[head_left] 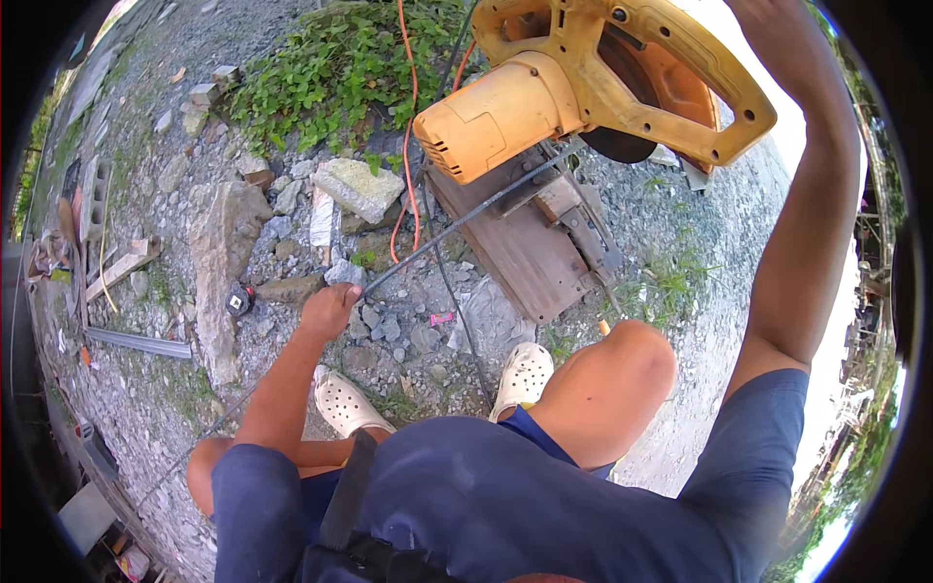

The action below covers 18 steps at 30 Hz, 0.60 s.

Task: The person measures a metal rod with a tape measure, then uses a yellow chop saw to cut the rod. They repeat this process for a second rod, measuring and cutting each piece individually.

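My left hand (331, 311) is closed around a long, thin ribbed steel bar (442, 236). One end of the bar reaches up to the cut-off saw (573, 92), near its vise (564, 199); the other runs back past my left forearm to the lower left. The saw has a yellow motor housing and guard, a dark cutting disc (622, 144) and a worn metal base plate (530, 257). Raised beside the saw's guard, my right hand (768, 24) is cut off by the top edge, so its fingers and what they touch are hidden.
Rubble covers the ground, with a large stone (360, 188) and a concrete slab (222, 262) at left. An orange cord (409, 126) and a dark cable (457, 311) run near the saw. A tape measure (239, 299) lies by the slab, above a metal channel (139, 342). Green plants (330, 73) grow behind.
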Each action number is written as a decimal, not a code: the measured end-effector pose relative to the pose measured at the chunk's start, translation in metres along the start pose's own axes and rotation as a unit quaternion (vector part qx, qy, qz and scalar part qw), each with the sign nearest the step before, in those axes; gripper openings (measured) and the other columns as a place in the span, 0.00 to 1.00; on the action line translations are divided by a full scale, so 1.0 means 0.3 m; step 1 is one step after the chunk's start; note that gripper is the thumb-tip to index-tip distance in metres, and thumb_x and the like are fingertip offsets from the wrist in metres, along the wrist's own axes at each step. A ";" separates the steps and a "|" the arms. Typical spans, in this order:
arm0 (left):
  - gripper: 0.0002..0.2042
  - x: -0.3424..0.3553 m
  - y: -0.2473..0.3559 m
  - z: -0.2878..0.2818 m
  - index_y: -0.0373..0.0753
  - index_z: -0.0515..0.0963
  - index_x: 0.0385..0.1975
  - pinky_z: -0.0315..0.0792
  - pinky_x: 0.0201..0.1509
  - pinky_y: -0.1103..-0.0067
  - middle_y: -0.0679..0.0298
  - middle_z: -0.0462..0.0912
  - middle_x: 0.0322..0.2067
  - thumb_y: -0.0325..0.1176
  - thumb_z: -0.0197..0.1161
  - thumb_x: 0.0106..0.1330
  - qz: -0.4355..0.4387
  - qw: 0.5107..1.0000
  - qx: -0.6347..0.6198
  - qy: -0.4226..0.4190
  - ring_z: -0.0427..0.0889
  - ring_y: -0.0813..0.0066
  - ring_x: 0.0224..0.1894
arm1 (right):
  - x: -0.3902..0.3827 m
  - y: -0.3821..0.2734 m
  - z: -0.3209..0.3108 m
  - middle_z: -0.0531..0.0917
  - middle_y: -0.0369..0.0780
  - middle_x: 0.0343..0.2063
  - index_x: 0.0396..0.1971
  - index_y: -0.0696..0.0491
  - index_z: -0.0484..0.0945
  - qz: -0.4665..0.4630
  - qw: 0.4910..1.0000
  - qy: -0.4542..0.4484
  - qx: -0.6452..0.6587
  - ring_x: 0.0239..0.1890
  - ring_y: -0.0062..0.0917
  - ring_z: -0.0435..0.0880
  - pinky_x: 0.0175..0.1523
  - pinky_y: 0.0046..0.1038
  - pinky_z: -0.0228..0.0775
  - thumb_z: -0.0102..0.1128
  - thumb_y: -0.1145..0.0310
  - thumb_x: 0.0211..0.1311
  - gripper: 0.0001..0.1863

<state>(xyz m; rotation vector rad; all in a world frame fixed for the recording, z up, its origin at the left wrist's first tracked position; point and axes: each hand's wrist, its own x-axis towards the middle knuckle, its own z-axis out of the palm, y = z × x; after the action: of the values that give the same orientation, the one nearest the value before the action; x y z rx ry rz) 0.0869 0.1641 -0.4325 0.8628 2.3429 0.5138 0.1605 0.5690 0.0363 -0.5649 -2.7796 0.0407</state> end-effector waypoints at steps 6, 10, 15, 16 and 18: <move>0.24 0.075 0.037 0.141 0.39 0.76 0.42 0.72 0.43 0.52 0.42 0.82 0.32 0.56 0.43 0.74 -0.045 0.999 -0.009 -0.006 0.81 0.38 0.39 | -0.014 -0.143 0.036 0.83 0.50 0.40 0.43 0.60 0.80 -0.054 0.953 -0.160 -0.251 0.41 0.38 0.82 0.48 0.37 0.73 0.51 0.56 0.66 0.21; 0.27 0.062 0.038 0.132 0.37 0.77 0.40 0.72 0.44 0.52 0.43 0.82 0.32 0.57 0.42 0.73 -0.071 0.997 0.023 -0.013 0.81 0.39 0.39 | -0.043 -0.197 0.118 0.84 0.47 0.32 0.38 0.62 0.81 0.068 0.977 -0.067 -0.189 0.34 0.34 0.82 0.43 0.34 0.73 0.53 0.56 0.61 0.22; 0.29 0.032 0.064 0.122 0.36 0.77 0.37 0.72 0.45 0.53 0.43 0.82 0.33 0.58 0.40 0.73 -0.072 0.997 0.007 -0.024 0.81 0.39 0.40 | -0.037 -0.175 0.123 0.83 0.48 0.30 0.36 0.62 0.81 0.064 0.984 -0.079 -0.146 0.33 0.34 0.82 0.41 0.34 0.73 0.52 0.55 0.64 0.22; 0.29 0.033 0.060 0.130 0.36 0.77 0.37 0.72 0.46 0.53 0.43 0.82 0.34 0.59 0.40 0.73 -0.065 0.997 0.003 -0.029 0.80 0.39 0.41 | -0.021 -0.165 0.115 0.83 0.48 0.29 0.36 0.63 0.81 0.079 0.983 -0.096 -0.132 0.33 0.34 0.82 0.41 0.33 0.73 0.52 0.55 0.64 0.22; 0.30 0.032 0.063 0.144 0.35 0.77 0.37 0.72 0.46 0.53 0.42 0.82 0.34 0.59 0.39 0.73 -0.057 0.998 -0.007 -0.035 0.80 0.39 0.41 | 0.033 -0.161 0.091 0.83 0.47 0.29 0.36 0.63 0.81 0.145 0.972 -0.167 -0.081 0.33 0.33 0.82 0.41 0.33 0.73 0.52 0.55 0.65 0.23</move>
<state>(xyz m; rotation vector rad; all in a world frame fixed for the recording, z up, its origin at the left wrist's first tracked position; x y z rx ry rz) 0.1173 0.1907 -0.4588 0.7245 2.3062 0.4447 0.1255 0.5292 0.0174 -1.0955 -3.0134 -0.0312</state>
